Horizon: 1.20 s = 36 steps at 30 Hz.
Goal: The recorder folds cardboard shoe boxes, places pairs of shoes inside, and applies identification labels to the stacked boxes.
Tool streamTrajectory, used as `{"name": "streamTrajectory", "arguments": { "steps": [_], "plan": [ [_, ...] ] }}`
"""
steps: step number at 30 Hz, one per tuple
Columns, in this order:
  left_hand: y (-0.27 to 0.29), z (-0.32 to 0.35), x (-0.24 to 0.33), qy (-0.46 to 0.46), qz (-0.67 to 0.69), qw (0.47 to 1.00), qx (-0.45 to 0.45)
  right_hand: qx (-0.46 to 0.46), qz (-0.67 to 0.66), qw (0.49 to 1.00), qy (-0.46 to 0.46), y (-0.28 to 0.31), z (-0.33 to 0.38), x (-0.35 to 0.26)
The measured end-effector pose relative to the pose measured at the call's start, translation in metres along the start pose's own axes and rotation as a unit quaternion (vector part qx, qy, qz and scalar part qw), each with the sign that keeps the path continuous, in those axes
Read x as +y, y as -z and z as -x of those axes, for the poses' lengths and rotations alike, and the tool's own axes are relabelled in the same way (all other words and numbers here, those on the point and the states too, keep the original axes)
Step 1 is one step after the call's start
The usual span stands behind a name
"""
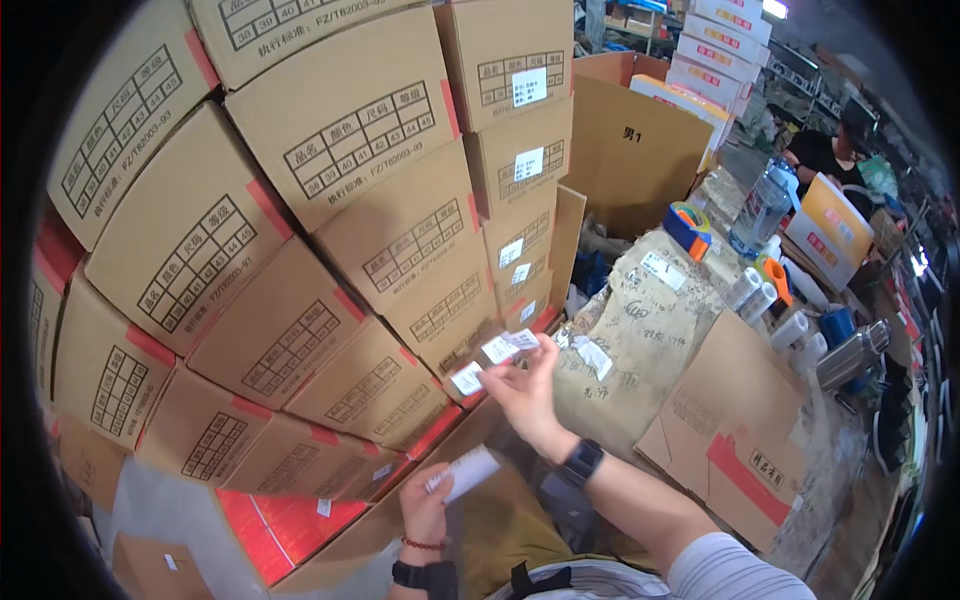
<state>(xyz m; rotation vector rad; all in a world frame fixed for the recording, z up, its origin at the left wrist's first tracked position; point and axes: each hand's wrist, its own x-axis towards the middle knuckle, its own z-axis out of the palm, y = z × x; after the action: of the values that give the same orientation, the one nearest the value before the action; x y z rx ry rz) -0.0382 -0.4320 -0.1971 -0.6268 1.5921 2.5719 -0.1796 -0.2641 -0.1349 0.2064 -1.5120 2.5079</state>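
Note:
My left hand (pixel 423 512) is low in the middle, closed around a curled white strip of labels (pixel 470 472). Farther forward, my right hand (pixel 528 396) pinches small white printed labels (pixel 503 347) between thumb and fingers. One more white label (pixel 466 379) shows by its fingertips; whether it is held or stuck to a carton I cannot tell. Beyond the right fingers stands a stack of brown cardboard cartons (pixel 428 262) with printed grids and red corners. Several cartons in the right-hand column bear white labels (pixel 530 86).
On my right runs a worn workbench (pixel 640 335) with a flattened carton piece (pixel 735 400), tape dispenser (pixel 688 230), large water bottle (pixel 762 212), white rolls (pixel 752 295) and metal flask (pixel 853 357). Another person (pixel 825 150) is at the far right. A red carton surface (pixel 285 530) lies low left.

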Motion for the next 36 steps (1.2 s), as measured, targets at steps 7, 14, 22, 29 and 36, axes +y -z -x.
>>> {"name": "streamTrajectory", "arguments": {
  "steps": [7,14,22,29,36],
  "plan": [
    [0.004,0.024,0.007,-0.038,0.037,0.999,-0.001,0.164,0.385,0.895,0.154,0.013,-0.048,0.057],
    [0.0,0.018,0.009,-0.08,-0.117,0.99,0.023,0.059,0.019,0.996,0.057,-0.072,-0.052,-0.033],
    [-0.027,0.032,0.05,-0.229,-0.311,0.922,0.033,0.0,0.014,0.993,0.113,-0.075,-0.055,-0.067],
    [-0.039,0.049,0.067,-0.255,-0.233,0.937,0.042,0.058,0.339,0.93,0.129,-0.085,-0.08,-0.105],
    [-0.052,0.048,0.116,-0.35,-0.191,0.914,0.071,-0.373,0.202,0.88,0.211,-0.063,0.002,-0.1]
  ]
}}
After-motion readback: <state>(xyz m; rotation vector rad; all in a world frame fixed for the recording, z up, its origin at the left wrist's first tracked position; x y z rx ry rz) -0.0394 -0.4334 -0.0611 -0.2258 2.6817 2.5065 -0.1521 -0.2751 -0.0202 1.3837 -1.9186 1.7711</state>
